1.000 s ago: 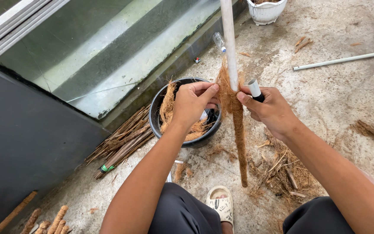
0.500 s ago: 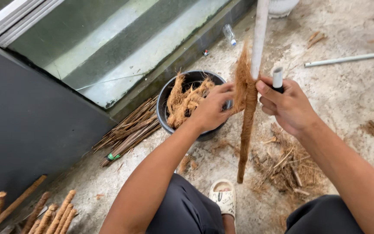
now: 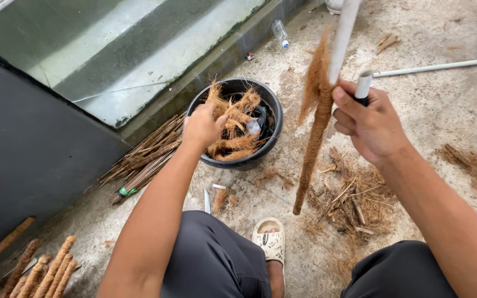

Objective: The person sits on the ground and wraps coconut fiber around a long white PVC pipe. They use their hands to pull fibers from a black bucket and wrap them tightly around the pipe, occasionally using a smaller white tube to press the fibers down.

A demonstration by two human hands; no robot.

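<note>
My left hand (image 3: 202,126) is down in the bucket (image 3: 237,124), fingers closed on a tuft of fibre (image 3: 233,118). My right hand (image 3: 370,122) is shut around the pole (image 3: 342,38) and a small dark tool (image 3: 362,88), pinning the loose top of the wrap (image 3: 316,124) against the pole; the wrapped part hangs right of the bucket, its tip above the floor. I judge a thin, even tuft works best, pulled clear of the tangle, with my right grip kept firm so the wrap cannot slip. Sticks (image 3: 144,160) lie left of the bucket, scraps (image 3: 354,198) to its right.
</note>
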